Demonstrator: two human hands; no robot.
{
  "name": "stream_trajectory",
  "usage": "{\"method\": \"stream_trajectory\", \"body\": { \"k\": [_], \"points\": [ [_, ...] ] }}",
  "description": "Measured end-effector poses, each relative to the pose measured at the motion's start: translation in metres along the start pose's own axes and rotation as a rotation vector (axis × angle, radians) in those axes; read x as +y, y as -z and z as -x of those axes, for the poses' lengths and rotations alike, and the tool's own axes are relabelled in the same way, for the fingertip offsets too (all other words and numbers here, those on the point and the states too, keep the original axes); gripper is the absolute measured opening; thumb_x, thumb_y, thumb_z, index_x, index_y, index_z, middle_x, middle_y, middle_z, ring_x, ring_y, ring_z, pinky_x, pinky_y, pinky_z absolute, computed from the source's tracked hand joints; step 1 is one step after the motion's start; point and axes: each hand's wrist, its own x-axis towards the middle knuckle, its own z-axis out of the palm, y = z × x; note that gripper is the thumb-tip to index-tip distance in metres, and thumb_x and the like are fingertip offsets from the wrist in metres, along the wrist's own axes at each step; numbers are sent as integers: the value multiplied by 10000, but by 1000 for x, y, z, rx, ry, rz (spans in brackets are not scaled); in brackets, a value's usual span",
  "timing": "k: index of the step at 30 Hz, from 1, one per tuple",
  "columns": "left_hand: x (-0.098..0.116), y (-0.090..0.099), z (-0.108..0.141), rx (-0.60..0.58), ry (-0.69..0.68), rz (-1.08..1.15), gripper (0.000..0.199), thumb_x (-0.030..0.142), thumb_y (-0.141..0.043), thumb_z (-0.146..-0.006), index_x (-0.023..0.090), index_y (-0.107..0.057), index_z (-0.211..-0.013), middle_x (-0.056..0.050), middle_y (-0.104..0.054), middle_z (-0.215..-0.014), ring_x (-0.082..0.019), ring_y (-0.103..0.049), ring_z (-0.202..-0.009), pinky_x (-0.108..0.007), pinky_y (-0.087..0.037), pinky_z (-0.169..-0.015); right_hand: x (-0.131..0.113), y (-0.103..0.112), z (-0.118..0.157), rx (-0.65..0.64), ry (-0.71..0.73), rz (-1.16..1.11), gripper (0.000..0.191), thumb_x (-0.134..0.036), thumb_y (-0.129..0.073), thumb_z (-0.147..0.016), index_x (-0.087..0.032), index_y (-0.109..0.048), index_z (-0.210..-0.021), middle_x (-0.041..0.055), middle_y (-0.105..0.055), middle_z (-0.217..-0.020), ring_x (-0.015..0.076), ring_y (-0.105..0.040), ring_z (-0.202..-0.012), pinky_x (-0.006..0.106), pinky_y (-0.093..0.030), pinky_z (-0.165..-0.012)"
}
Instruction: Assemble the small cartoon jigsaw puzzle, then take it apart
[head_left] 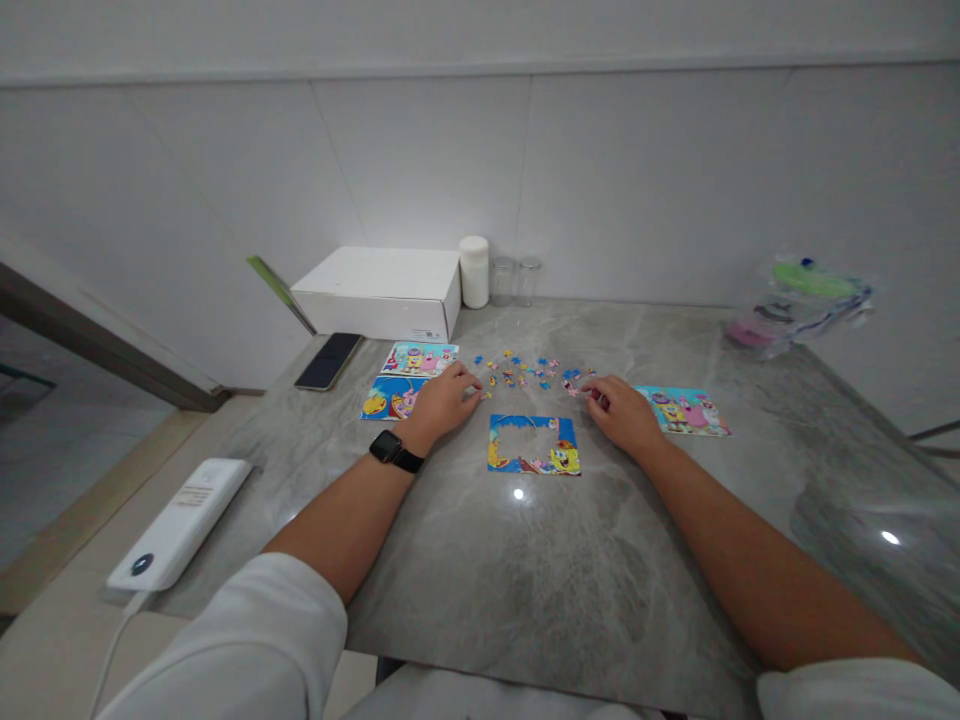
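A partly filled cartoon jigsaw puzzle point(564, 458) lies flat on the grey table, its border joined around a gap in the middle. Behind it, several loose puzzle pieces point(544, 384) are scattered in blue, yellow and pink. My left hand point(445, 402), with a black watch on the wrist, is at the left end of the pieces; its bent fingers close on a small yellow-green piece point(487, 395). At the right end, my right hand point(622, 412) has its fingers curled together, with a pinkish piece point(574, 391) at the tips. The fingers partly hide both contacts.
Cartoon picture cards point(424, 358) lie by my left hand, another card point(694, 412) beside my right wrist. A phone point(330, 361), white box point(379, 275), white bottle point(474, 272) and two clear glasses point(528, 282) stand behind. A plastic bag point(799, 305) is far right; a corded white device point(180, 522) is left.
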Motion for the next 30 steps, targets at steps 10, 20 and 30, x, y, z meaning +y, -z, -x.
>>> {"method": "stream_trajectory", "body": {
  "k": [10,20,30],
  "points": [
    [11,1,-2,-121,54,-58,216,333,-596,-993,246,-772,-1083,-61,-656,-1115,-200,-682,-992,-314,-564,-862,-4,-1,0,-38,16,-7,225,-233,-531,-951,-194,-714,-1076,108,-709,-1040,234,-660,-918,359,-506,-874],
    [9,-3,-2,-125,49,-39,218,266,-570,-984,239,-769,-1069,-67,-671,-1132,-211,-688,-1004,-323,-568,-869,0,-4,0,-21,17,-18,201,-263,-543,-970,-215,-720,-1051,105,-713,-1109,231,-657,-931,369,-513,-893],
    [10,-1,-4,-130,54,-55,237,288,-542,-1004,230,-760,-1080,-71,-660,-1139,-206,-684,-993,-322,-569,-883,23,23,-27,25,-69,78,226,-294,-583,-942,-216,-752,-1070,98,-693,-1060,209,-624,-807,368,-508,-884]
  ]
}}
